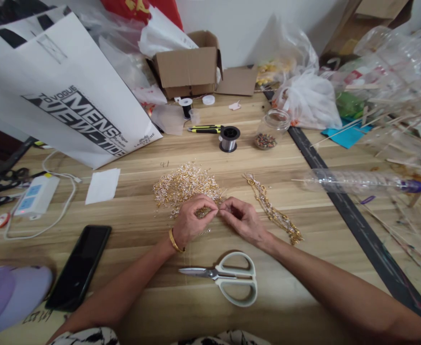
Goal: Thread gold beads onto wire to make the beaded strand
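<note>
As left hand (196, 219), right hand (244, 221) pinch something indistinct (218, 210), beaded strands (274, 212) slant rightward, nearward

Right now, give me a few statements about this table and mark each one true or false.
1. The left hand and the right hand have their fingertips close together. True.
2. The scissors lie nearer the person than either hand. True.
3. The left hand grips the scissors. False: they lie loose on the table.
4. The pile of shiny pieces lies left of the gold strands. True.
5. The gold strands hang from the right hand. False: they lie on the table.
</note>
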`<act>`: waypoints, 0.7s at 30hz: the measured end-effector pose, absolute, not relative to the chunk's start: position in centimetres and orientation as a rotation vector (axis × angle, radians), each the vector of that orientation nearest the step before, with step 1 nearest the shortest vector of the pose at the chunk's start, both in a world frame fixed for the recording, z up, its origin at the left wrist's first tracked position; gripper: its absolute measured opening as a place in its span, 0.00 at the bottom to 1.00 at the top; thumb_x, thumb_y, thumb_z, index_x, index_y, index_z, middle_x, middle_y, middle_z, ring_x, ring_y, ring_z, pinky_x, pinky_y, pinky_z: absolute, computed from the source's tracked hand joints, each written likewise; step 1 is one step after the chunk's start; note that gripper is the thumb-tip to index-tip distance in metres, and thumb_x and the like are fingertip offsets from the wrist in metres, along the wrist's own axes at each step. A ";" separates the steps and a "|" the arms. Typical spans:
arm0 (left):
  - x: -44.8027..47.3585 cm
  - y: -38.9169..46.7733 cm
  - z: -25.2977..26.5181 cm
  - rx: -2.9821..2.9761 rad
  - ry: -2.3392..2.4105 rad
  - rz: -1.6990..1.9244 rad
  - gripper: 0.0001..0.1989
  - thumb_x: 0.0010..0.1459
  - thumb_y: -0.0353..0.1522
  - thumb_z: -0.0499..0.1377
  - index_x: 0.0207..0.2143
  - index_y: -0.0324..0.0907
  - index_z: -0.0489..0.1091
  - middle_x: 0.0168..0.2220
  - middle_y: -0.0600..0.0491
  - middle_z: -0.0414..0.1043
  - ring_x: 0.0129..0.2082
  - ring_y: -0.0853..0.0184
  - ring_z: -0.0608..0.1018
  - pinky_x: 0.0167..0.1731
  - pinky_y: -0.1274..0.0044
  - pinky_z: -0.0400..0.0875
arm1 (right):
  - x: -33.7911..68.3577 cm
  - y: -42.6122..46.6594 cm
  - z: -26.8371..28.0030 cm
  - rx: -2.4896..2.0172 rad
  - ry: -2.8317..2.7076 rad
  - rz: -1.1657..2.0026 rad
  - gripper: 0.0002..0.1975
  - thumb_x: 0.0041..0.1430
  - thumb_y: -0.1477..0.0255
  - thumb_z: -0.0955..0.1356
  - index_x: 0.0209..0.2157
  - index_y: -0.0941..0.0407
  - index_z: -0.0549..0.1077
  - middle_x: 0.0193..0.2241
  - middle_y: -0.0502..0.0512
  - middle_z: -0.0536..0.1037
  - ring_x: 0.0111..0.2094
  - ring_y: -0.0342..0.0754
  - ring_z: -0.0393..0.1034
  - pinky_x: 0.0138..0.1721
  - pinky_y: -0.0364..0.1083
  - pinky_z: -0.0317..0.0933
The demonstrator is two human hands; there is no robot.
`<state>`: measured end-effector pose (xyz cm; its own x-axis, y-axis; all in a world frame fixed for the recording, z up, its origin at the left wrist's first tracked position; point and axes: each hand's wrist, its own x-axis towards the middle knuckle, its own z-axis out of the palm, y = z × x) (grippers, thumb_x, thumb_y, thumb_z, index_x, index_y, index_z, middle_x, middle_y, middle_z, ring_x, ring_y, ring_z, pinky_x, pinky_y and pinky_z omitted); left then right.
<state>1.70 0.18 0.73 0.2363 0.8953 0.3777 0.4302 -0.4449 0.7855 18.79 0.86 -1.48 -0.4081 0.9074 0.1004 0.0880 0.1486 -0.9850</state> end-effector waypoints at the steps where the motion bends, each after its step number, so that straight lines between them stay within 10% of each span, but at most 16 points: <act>1: 1.7 0.2 0.7 1.980 1.209 1.134 0.03 0.52 0.25 0.60 0.26 0.38 0.72 0.29 0.49 0.74 0.32 0.66 0.75 0.37 0.73 0.70 | 18.8 0.9 -1.5 -0.969 -1.663 1.340 0.09 0.58 0.66 0.66 0.31 0.59 0.69 0.21 0.48 0.64 0.22 0.40 0.55 0.22 0.40 0.50; 21: 1.0 0.5 1.0 2.014 1.228 0.928 0.07 0.58 0.31 0.56 0.31 0.39 0.74 0.32 0.48 0.75 0.35 0.65 0.74 0.39 0.72 0.68 | 19.0 0.9 -1.3 -0.933 -1.746 1.294 0.07 0.59 0.69 0.64 0.31 0.58 0.69 0.22 0.48 0.64 0.22 0.40 0.55 0.23 0.41 0.51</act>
